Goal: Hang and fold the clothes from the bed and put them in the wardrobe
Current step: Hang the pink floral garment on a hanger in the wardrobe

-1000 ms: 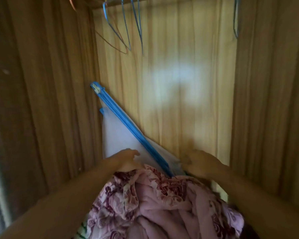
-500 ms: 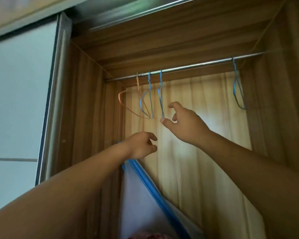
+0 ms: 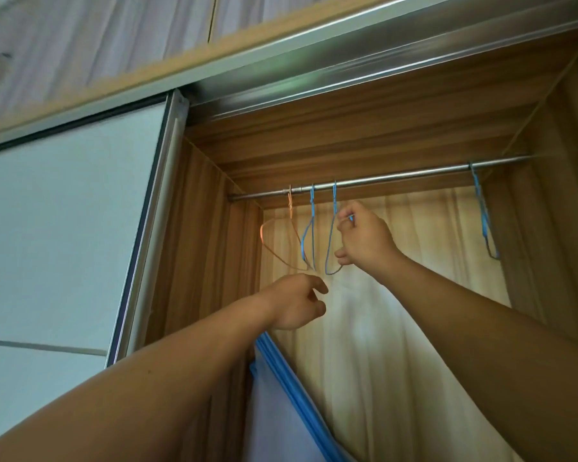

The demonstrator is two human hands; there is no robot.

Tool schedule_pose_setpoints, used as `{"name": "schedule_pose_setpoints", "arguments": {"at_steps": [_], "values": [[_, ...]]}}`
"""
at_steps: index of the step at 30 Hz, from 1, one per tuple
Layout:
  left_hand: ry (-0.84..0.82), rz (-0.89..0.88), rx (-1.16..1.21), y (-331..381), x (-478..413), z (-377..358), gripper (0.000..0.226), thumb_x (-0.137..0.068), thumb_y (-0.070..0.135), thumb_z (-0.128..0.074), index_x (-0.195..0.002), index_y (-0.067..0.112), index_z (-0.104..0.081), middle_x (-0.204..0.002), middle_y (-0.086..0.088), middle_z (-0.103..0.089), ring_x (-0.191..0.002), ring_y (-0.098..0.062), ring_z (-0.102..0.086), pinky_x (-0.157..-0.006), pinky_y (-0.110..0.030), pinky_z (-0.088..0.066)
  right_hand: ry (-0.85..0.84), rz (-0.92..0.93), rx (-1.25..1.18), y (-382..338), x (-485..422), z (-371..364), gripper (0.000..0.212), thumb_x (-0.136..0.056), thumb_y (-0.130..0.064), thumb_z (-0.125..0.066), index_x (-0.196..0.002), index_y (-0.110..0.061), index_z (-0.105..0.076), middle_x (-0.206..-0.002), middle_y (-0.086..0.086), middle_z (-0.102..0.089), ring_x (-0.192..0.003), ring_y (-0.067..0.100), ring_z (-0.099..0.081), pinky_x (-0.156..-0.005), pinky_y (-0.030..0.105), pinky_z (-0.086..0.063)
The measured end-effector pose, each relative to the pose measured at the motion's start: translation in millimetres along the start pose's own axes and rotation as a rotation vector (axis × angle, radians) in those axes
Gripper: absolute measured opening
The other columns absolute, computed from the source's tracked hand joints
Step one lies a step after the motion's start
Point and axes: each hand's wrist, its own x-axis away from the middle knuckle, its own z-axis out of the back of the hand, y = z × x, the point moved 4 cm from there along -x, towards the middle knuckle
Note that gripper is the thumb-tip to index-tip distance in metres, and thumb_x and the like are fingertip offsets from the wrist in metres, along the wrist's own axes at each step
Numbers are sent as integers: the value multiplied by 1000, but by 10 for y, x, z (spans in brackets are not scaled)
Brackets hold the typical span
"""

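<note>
Wardrobe [image 3: 347, 135] open. Its steel rail [image 3: 397, 180] carries an orange hanger [image 3: 264, 238] at left, a first blue hanger [image 3: 303, 241] beside it, then a second blue hanger [image 3: 330, 241]; a lone blue hanger [image 3: 483, 215] hangs far right. Right hand [image 3: 367, 241] pinches the second blue hanger. Left hand [image 3: 297, 301] is just below, fingers loosely curled, empty. A blue-edged white panel [image 3: 281, 411] leans inside, lower left.

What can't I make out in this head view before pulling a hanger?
Head view only:
- Thin blue wire hanger: its right side is hidden behind the right hand gripping it.
- Blue-edged white panel: cut off by the bottom edge.
- Left hand: palm turned away from the camera.
- Clothes: none in frame.
</note>
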Motion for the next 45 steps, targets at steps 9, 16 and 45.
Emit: {"name": "schedule_pose_setpoints", "arguments": {"at_steps": [9,16,45], "values": [[10,-19,100,-124,-29,-76,41,-97,22,-52,-139,20,-55,-107,8,-64,-90,-10,-61,-75,-17,-44,168,102,11,-119,-165,217,18,-92,-17,-39,-99,-24,-54,-94,11,-66,-84,39,-66,-77,56,-57],[-8,-53,115,-78,-35,-205,41,-97,24,-52,-138,21,-57,-103,11,-62,-86,-8,-57,-76,-18,-41,262,178,286,-239,-100,533,24,-94,-30,-30,-103,-33,-51,-83,5,-67,-74,33,-65,-70,46,-57],[-7,-125,542,7,-160,-833,33,-97,27,-56,-130,22,-59,-107,8,-59,-80,-6,-56,-72,-20,-43,505,149,550,-442,245,1151,37,-95,-44,-30,-91,-19,-58,-76,8,-68,-72,34,-67,-69,47,-58]]}}
